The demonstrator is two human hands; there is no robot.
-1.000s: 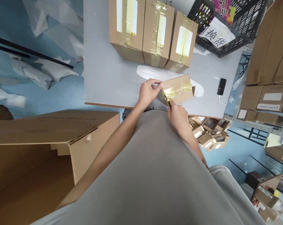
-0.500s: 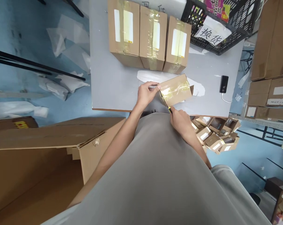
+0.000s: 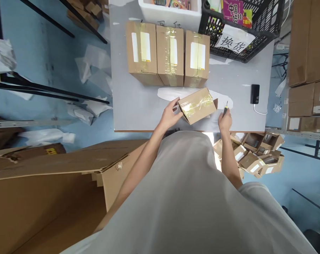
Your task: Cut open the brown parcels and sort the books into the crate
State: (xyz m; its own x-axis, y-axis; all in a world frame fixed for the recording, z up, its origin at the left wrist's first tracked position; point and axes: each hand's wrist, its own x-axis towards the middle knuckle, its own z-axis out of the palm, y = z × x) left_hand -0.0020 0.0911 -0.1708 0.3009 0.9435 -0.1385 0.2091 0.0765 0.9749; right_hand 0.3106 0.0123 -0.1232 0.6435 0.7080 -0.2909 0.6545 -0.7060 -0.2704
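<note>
A small cardboard box point(image 3: 198, 106) with shiny clear tape along its upper face lies tilted near the table's front edge. A flap sticks out at its right end. My left hand point(image 3: 170, 115) grips the left end, fingers at the far corner and thumb on the near side. To the right of the box, and apart from it, my right hand point(image 3: 224, 121) is closed around a utility knife point(image 3: 225, 110), its blade pointing away from me. White paper point(image 3: 170, 94) lies flat beneath and behind the box.
Three taped cartons point(image 3: 170, 53) stand in a row at the back of the table point(image 3: 133, 113). Behind are a white bin point(image 3: 170, 16) and a black crate point(image 3: 228, 51). A black phone-like device point(image 3: 255, 94) with a cable lies right. A large open carton point(image 3: 117, 183) stands lower left.
My right hand has moved right with the utility knife, away from the box's near left corner. My left hand stays at the box's left end. The view has shifted slightly.
</note>
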